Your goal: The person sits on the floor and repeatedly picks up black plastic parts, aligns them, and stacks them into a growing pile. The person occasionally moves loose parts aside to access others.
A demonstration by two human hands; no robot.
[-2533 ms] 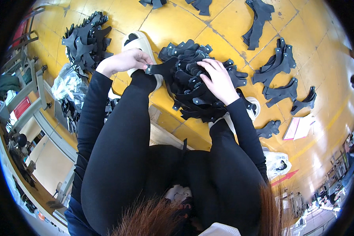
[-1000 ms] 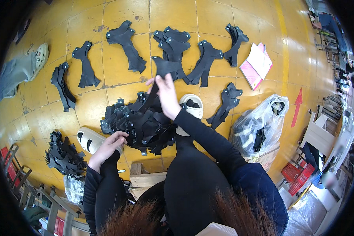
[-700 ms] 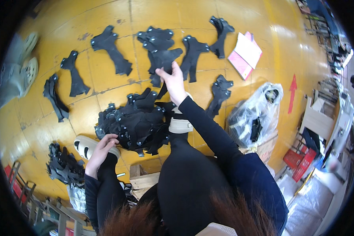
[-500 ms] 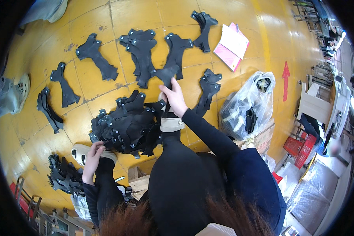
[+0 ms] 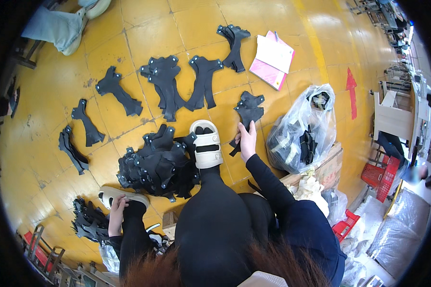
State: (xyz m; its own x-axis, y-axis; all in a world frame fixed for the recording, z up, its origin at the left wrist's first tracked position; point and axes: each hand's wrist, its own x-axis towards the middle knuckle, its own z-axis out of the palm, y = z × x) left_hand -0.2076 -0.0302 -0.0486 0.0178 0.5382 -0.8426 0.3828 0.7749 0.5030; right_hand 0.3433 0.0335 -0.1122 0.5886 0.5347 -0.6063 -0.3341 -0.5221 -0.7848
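Observation:
My right hand (image 5: 246, 141) is closed on the narrow lower end of a black cut-out piece (image 5: 249, 109) on the yellow floor, right of my sandal (image 5: 207, 143). The piece is flat, widens at its top and carries small white dots. My left hand (image 5: 118, 213) rests by my left shin, above the other beige sandal (image 5: 111, 193). Its fingers are curled together, and what they hold, if anything, is hidden. Between my feet lies a heaped pile of similar black pieces (image 5: 155, 162). Further off, stacks of them (image 5: 164, 81) are spread in a loose arc.
A pink-and-white notepad (image 5: 273, 60) with a pen lies at the far right. Beside my right arm stand a clear plastic bag (image 5: 299, 134) of black parts and a cardboard box (image 5: 328, 165). Another dark heap (image 5: 88, 222) is at the left. A person's leg (image 5: 57, 28) shows top left.
My right hand has moved right, from a black piece held above my sandal to the right-hand pieces. My left hand has drawn back from the pile's edge. The whole view has shifted slightly.

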